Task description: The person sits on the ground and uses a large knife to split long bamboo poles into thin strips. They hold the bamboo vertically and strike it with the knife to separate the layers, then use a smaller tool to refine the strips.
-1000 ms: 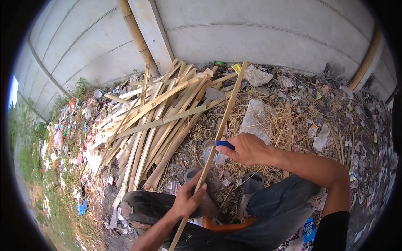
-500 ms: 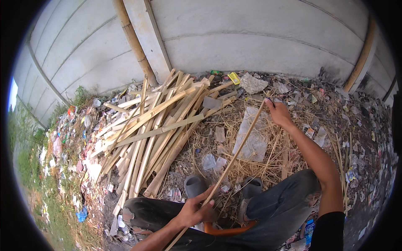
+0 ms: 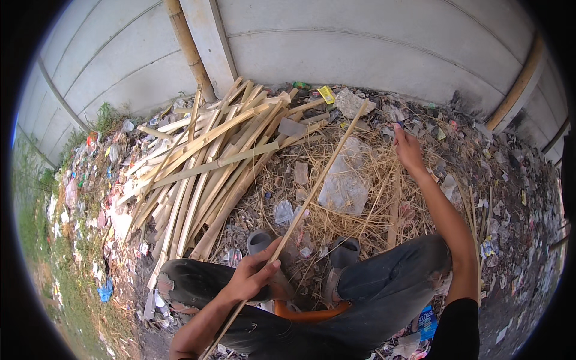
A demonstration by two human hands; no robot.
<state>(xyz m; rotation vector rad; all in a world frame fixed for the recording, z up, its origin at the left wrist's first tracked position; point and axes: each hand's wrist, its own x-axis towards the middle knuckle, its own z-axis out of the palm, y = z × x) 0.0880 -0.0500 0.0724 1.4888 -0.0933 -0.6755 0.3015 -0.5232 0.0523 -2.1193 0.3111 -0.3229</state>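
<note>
Concrete wall [image 3: 372, 54] along the far edge of littered ground [image 3: 510, 198]. Pile of split bamboo slats [image 3: 204, 162] at the wall's foot, left of a straw patch [image 3: 366, 204]. Long bamboo strip [image 3: 318, 180] running diagonally over the straw; left hand [image 3: 255, 276] curled around its near end. Right hand [image 3: 408, 147] extended over the straw's far side, fingers together; whether it holds anything cannot be told.

One view only, from the head, tilted steeply down and forward. It sits close over the person's knees [image 3: 384, 282] at the lower edge, looks across the littered ground [image 3: 504, 198] to the grey wall [image 3: 360, 48] along the top. Fisheye bending curves every edge toward the rim.
</note>
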